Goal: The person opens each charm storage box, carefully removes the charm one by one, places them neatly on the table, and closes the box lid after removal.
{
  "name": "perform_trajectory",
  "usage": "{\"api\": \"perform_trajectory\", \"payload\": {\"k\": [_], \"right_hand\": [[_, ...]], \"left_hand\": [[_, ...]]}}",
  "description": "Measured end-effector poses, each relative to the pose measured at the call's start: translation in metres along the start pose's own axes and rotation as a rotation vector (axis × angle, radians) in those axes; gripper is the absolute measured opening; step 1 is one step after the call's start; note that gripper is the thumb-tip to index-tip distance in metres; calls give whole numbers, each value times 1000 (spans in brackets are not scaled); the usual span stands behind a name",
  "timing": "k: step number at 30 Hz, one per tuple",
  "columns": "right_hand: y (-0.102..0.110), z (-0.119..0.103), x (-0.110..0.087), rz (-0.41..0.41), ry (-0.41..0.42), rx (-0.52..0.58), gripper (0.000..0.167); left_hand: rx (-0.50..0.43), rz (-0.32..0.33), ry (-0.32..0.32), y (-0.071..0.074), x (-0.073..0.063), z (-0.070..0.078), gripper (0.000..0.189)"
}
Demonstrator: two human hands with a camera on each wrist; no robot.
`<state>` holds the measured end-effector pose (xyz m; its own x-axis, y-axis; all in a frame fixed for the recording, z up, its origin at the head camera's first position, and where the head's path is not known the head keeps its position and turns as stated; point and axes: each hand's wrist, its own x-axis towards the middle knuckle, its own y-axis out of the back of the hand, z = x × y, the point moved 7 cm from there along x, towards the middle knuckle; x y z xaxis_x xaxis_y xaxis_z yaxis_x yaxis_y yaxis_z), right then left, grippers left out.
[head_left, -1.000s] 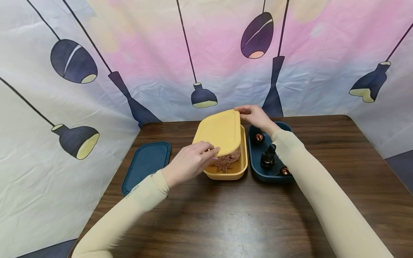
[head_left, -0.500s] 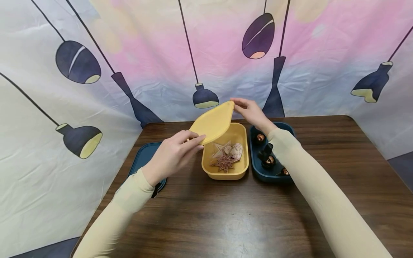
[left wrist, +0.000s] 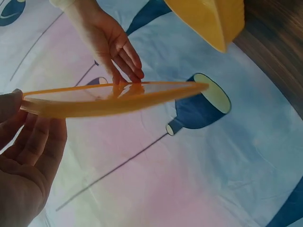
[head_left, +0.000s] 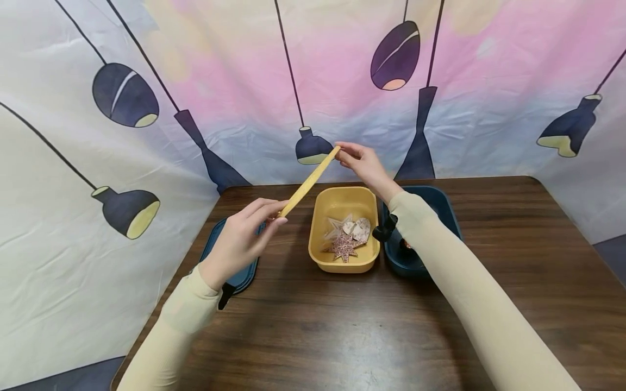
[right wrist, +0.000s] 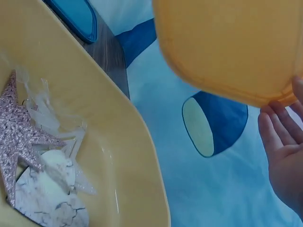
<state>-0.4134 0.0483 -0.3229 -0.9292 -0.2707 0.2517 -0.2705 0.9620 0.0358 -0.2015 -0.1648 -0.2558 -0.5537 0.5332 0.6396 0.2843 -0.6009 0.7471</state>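
A yellow lid (head_left: pixel 309 183) is held tilted in the air, nearly edge-on in the head view. My left hand (head_left: pixel 242 233) pinches its near, lower end, thumb on one face and fingers on the other. At the far, raised end my right hand (head_left: pixel 364 167) pinches the rim with its fingertips. Right of the lid stands the yellow box (head_left: pixel 323 203), uncovered. Inside it lie a pink glitter star (head_left: pixel 344 247), a pale star shape (head_left: pixel 335 228) and a white marbled ornament (head_left: pixel 362 230).
A dark blue box (head_left: pixel 442 203) stands right of the yellow one, partly hidden by my right forearm. On the left lies a dark blue lid (head_left: pixel 246 274), partly behind my left hand. A lamp-patterned cloth (head_left: pixel 264 146) hangs behind the wooden table (head_left: pixel 313 326).
Both hands have lifted the yellow lid off its box and moved it up and left, turning it edge-on. The box's contents have come into full view.
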Motion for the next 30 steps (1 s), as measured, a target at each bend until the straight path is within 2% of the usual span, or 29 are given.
{"api": "perform_trajectory", "payload": {"k": [5, 12, 17, 25, 30], "right_hand": [[-13, -3, 8, 9, 9, -63, 41], [-30, -4, 17, 19, 55, -120, 38], [-41, 2, 17, 12, 54, -180, 38], [-59, 12, 16, -37, 74, -292, 34], [-70, 14, 16, -66, 65, -340, 35]], "left_hand": [[-34, -48, 94, 2, -9, -9, 42], [-40, -37, 202, 2, -18, -16, 37], [-31, -35, 269, 0, -23, -20, 32], [-81, -120, 466, -6, -31, -34, 30], [-123, -128, 498, -10, -36, -38, 29]]}}
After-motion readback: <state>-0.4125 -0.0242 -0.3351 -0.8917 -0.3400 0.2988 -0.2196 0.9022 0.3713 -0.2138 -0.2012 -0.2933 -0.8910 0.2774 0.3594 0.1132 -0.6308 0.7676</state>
